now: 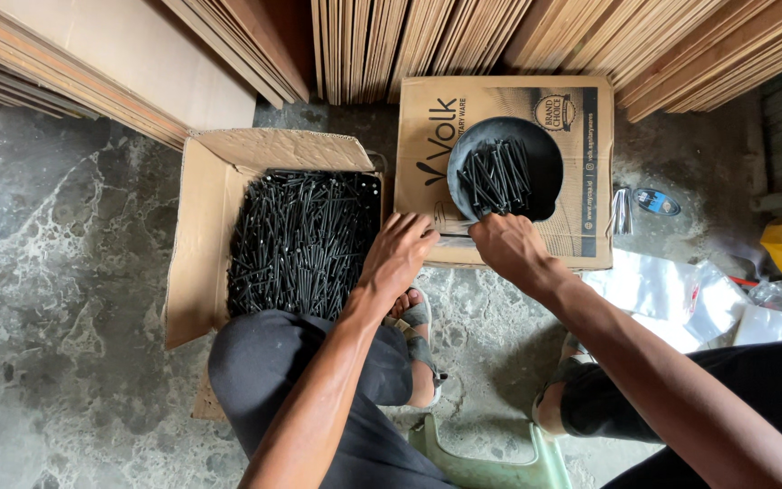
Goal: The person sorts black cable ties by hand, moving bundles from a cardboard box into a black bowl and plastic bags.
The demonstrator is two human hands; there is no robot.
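On the concrete floor [65, 272], the left hand [397, 258] rests at the open box of black nails [300, 240] while the right hand [510, 246] grips a nail-filled black scoop [504, 170].

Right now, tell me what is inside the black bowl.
The black bowl holds a loose heap of black nails, lying roughly parallel, and stands on a flat cardboard box. The right hand is at its near rim. The bowl's bottom under the nails is covered.

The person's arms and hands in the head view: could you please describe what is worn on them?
Both forearms are bare, with no sleeve in view. The left hand and the right hand wear no gloves. No watch, ring or wristband shows on either wrist or on the fingers.
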